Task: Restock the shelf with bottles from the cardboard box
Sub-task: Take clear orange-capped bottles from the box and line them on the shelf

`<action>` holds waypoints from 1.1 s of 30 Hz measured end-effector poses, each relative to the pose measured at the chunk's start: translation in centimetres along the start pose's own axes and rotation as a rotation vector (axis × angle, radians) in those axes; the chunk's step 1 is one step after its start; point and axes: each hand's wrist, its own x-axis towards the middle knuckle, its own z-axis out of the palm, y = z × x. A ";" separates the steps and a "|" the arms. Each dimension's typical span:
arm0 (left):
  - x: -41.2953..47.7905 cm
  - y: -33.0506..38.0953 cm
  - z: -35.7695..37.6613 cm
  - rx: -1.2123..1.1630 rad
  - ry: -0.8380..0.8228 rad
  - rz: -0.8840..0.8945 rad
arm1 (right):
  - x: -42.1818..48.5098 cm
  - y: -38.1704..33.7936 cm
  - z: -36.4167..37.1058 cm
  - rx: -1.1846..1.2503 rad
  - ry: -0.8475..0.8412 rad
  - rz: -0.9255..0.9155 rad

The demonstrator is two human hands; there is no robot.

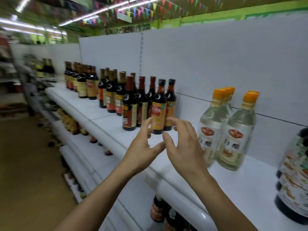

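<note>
A dark glass bottle with an orange label (159,112) stands on the white metal shelf (106,124). The left hand (143,145) and right hand (183,147) are open and empty just in front of it. It looks heavy and breakable, so hold its wide middle

Shop aisle: stocked shelves (106,124), bunting (141,10)

Landmark: orange-label bottle (159,112), upright on shelf (106,124).
Right of it: bare shelf gap lay open up to clear bottles (233,130).
Left and behind: dark bottles (130,104) stood packed, blocking.
Front-left: bare strip lay free.
</note>
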 end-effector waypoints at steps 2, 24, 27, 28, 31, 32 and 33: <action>-1.4 -1.1 -2.4 0.023 0.098 -0.039 | -0.1 -1.4 2.2 0.067 -0.075 -0.043; -29.7 -24.8 -19.1 0.136 0.508 -0.899 | -20.6 -10.9 36.2 0.217 -1.165 -0.065; -33.5 -29.1 -18.0 0.077 0.469 -1.007 | -26.0 -9.4 40.0 0.169 -1.296 -0.021; -34.0 -29.7 -17.5 0.067 0.466 -1.024 | -27.0 -8.8 40.5 0.163 -1.313 0.000; -36.5 -33.7 -15.8 0.041 0.436 -1.070 | -31.3 -6.5 43.1 0.137 -1.389 0.079; -37.3 -35.2 -15.2 0.021 0.424 -1.087 | -32.7 -5.7 44.0 0.130 -1.420 0.108; -38.5 -37.4 -14.2 -0.008 0.414 -1.115 | -34.7 -4.3 45.3 0.123 -1.452 0.138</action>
